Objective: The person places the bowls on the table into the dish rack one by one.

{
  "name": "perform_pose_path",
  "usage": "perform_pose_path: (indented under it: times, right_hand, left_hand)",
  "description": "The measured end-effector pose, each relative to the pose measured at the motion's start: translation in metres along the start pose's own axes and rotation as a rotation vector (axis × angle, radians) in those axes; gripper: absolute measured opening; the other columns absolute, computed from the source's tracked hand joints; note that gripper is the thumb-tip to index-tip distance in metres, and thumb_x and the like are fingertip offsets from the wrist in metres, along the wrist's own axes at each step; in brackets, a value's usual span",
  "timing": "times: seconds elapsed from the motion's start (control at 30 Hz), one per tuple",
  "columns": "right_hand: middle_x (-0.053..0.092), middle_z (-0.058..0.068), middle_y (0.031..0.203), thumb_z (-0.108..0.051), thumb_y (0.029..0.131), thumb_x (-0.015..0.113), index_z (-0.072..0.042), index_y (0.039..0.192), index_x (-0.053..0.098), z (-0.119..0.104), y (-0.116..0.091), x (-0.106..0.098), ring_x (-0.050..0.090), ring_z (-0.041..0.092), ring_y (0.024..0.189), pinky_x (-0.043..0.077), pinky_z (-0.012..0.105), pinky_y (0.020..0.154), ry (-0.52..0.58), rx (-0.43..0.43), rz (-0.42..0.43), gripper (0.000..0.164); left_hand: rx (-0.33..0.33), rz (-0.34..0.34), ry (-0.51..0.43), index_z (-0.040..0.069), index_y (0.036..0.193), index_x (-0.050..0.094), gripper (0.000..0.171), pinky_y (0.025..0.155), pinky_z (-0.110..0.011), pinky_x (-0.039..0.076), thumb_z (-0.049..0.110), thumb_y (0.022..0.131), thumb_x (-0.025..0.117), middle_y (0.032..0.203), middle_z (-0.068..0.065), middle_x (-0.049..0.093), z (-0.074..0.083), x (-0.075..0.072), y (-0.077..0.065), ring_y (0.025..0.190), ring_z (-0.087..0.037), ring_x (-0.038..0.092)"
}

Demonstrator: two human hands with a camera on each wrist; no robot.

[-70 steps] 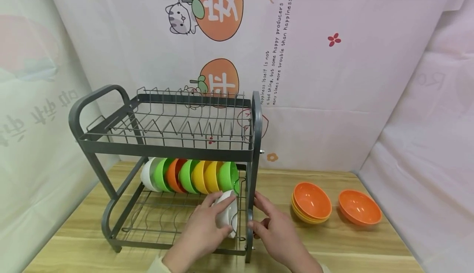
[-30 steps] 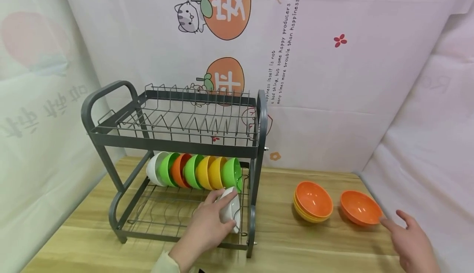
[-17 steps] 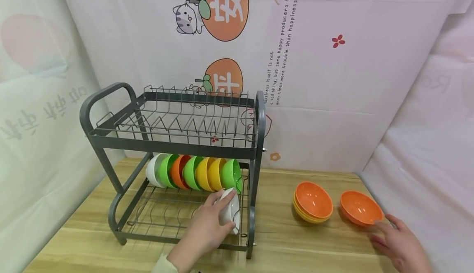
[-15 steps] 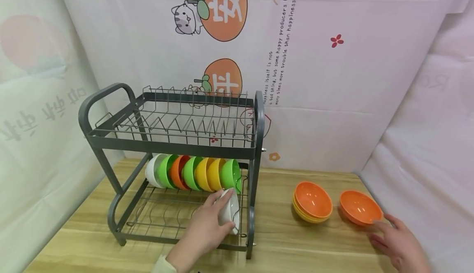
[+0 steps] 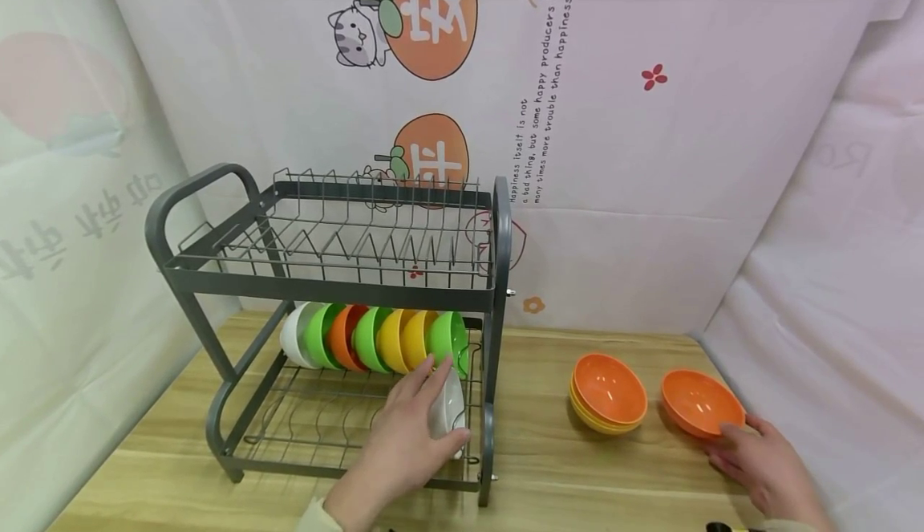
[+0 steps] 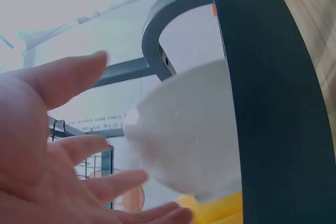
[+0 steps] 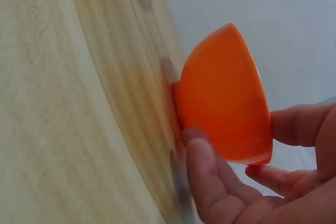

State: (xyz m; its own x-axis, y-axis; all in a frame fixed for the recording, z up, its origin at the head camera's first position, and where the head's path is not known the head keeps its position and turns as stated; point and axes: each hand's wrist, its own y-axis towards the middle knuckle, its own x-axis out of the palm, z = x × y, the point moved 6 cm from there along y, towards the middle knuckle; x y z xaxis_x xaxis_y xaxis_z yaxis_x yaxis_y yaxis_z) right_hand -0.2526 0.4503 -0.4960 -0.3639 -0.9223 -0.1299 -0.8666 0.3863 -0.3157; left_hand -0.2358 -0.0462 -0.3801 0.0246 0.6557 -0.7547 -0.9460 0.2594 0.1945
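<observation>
My left hand (image 5: 404,444) is beside a white bowl (image 5: 451,408) that stands on edge at the right end of the lower rack tier. In the left wrist view, its fingers are spread and a gap separates them from the white bowl (image 6: 184,135). On the far right of the table, my right hand (image 5: 768,468) holds the rim side of an orange bowl (image 5: 700,402). The right wrist view has the thumb on the rim of the orange bowl (image 7: 226,98) and other fingers curled below its side. That bowl still sits on the wood.
A grey two-tier dish rack (image 5: 332,285) stands on the left of the wooden table (image 5: 549,468). Behind the white bowl, a row of upright bowls includes a green bowl (image 5: 449,339) and a yellow bowl (image 5: 395,341). Stacked orange and yellow bowls (image 5: 608,391) stand between rack and right hand.
My right hand has gone from the rack's right post to the orange bowl at far right. The left hand has loosened its fingers from the white bowl, which stays in the rack.
</observation>
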Motion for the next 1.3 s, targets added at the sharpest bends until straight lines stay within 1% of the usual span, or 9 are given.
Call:
perform_pose_path:
  times: [0.13, 0.27, 0.63, 0.77, 0.87, 0.97, 1.03, 1.2, 1.3]
  right_hand:
    - [0.005, 0.044, 0.151, -0.003, 0.100, 0.039, -0.005, 0.157, -0.012, -0.001, 0.002, -0.001, 0.067, 0.024, 0.076, 0.059, 0.041, 0.074, 0.017, 0.000, 0.071, 0.076]
    - [-0.004, 0.044, 0.152, 0.004, 0.096, 0.036, -0.014, 0.159, -0.009, -0.004, 0.000, -0.002, 0.067, 0.026, 0.074, 0.059, 0.042, 0.072, 0.009, -0.001, 0.093, 0.079]
    - [0.002, 0.043, 0.153, -0.005, 0.097, 0.037, -0.008, 0.160, -0.002, -0.030, -0.024, -0.003, 0.071, 0.029, 0.074, 0.059, 0.042, 0.072, -0.009, -0.065, 0.095, 0.074]
    - [0.025, 0.048, 0.142, -0.004, 0.098, 0.040, -0.008, 0.160, 0.001, -0.046, -0.039, 0.004, 0.072, 0.030, 0.076, 0.059, 0.043, 0.073, 0.026, -0.123, 0.055, 0.073]
    - [0.056, 0.035, 0.114, -0.002, 0.100, 0.044, -0.004, 0.160, 0.005, -0.061, -0.054, 0.016, 0.073, 0.028, 0.077, 0.059, 0.042, 0.073, 0.031, -0.194, -0.012, 0.072]
    - [0.064, 0.012, 0.095, 0.001, 0.099, 0.045, 0.000, 0.159, 0.009, -0.075, -0.072, 0.032, 0.073, 0.028, 0.077, 0.059, 0.041, 0.071, 0.044, -0.272, -0.095, 0.069]
    - [0.067, 0.009, 0.093, 0.003, 0.099, 0.046, 0.001, 0.158, 0.014, -0.084, -0.085, 0.046, 0.073, 0.028, 0.077, 0.059, 0.040, 0.070, 0.058, -0.314, -0.152, 0.067]
    - [0.069, 0.012, 0.103, 0.008, 0.097, 0.050, -0.002, 0.152, 0.029, -0.097, -0.115, 0.082, 0.071, 0.031, 0.077, 0.060, 0.040, 0.068, 0.039, -0.366, -0.227, 0.060]
    - [0.063, 0.024, 0.114, 0.010, 0.095, 0.049, -0.002, 0.151, 0.032, -0.099, -0.133, 0.106, 0.070, 0.033, 0.079, 0.060, 0.042, 0.069, 0.001, -0.363, -0.254, 0.060]
  left_hand:
    - [0.075, 0.021, -0.051, 0.043, 0.157, 0.025, 0.085, 0.109, -0.067, 0.021, 0.043, 0.088, 0.074, 0.157, 0.002, 0.035, 0.010, 0.000, 0.005, 0.140, -0.032, 0.035]
    - [0.173, 0.032, -0.050, 0.042, 0.157, 0.025, 0.083, 0.111, -0.069, 0.000, 0.041, 0.090, 0.073, 0.152, 0.005, 0.043, 0.020, 0.003, 0.009, 0.139, -0.028, 0.038]
    - [0.229, 0.031, -0.073, 0.036, 0.158, 0.028, 0.079, 0.111, -0.067, -0.005, 0.034, 0.092, 0.072, 0.141, 0.007, 0.055, 0.028, 0.008, 0.011, 0.138, -0.035, 0.038]
    - [0.243, 0.018, -0.073, 0.034, 0.159, 0.026, 0.080, 0.111, -0.067, -0.005, 0.033, 0.093, 0.071, 0.137, 0.007, 0.059, 0.030, 0.008, 0.010, 0.139, -0.037, 0.036]
    - [0.248, 0.014, -0.065, 0.032, 0.159, 0.024, 0.081, 0.112, -0.066, -0.005, 0.033, 0.093, 0.070, 0.135, 0.008, 0.059, 0.031, 0.009, 0.009, 0.140, -0.037, 0.034]
    - [0.242, 0.012, -0.064, 0.033, 0.160, 0.023, 0.082, 0.113, -0.063, -0.006, 0.034, 0.093, 0.070, 0.136, 0.009, 0.059, 0.031, 0.009, 0.007, 0.140, -0.036, 0.033]
    - [0.243, 0.012, -0.065, 0.033, 0.160, 0.023, 0.082, 0.113, -0.063, -0.005, 0.033, 0.092, 0.071, 0.136, 0.010, 0.058, 0.031, 0.010, 0.006, 0.140, -0.036, 0.033]
    - [0.255, 0.003, -0.094, 0.031, 0.159, 0.027, 0.081, 0.113, -0.064, -0.005, 0.033, 0.091, 0.071, 0.138, 0.010, 0.057, 0.031, 0.010, 0.002, 0.140, -0.035, 0.034]
    - [0.259, 0.000, -0.151, 0.030, 0.158, 0.029, 0.078, 0.114, -0.060, -0.005, 0.035, 0.092, 0.070, 0.145, 0.011, 0.050, 0.032, 0.008, -0.002, 0.142, -0.032, 0.031]
